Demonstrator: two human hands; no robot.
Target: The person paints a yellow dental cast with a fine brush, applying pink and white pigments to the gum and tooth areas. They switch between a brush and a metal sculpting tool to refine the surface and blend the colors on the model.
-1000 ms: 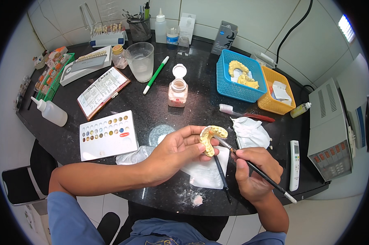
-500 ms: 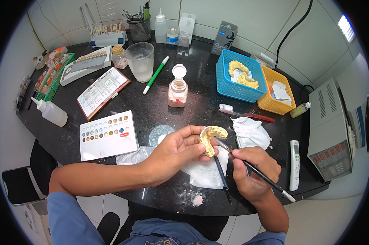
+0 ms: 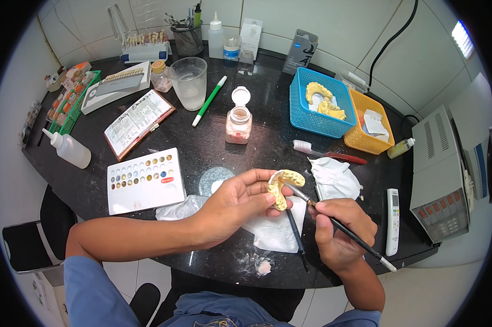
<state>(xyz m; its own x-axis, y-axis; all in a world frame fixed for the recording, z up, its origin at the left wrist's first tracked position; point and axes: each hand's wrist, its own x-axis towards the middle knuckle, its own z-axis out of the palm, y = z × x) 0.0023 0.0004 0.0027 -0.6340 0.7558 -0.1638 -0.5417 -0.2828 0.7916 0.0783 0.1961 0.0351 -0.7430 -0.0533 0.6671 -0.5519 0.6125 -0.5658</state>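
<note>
My left hand (image 3: 232, 203) is closed round a yellow horseshoe-shaped dental cast (image 3: 279, 202), thumb in front and fingers behind. A slim brush (image 3: 356, 235) with a black handle and pale end is pinched in my right hand (image 3: 341, 226). Its tip reaches the inner side of the cast; whether it touches cannot be made out. Beneath the cast lies a white tissue (image 3: 270, 234), with a dark slender tool (image 3: 295, 231) across it. Beyond my hands stands an open-lidded bottle of pinkish powder (image 3: 239, 131). A round glass dish (image 3: 204, 179) sits just past my left wrist.
At left lie a white paint palette (image 3: 142, 200), a squeeze bottle (image 3: 71, 151) and a notebook (image 3: 134, 125). A toothbrush (image 3: 338, 155), white cloth (image 3: 336, 180), remote control (image 3: 392, 223), and blue (image 3: 319, 128) and yellow (image 3: 370, 145) baskets stand right. A water cup (image 3: 189, 87) stands farther back.
The cast has turned slightly in my left hand, showing more of its inner curve. My right hand and the brush have shifted a little to the right.
</note>
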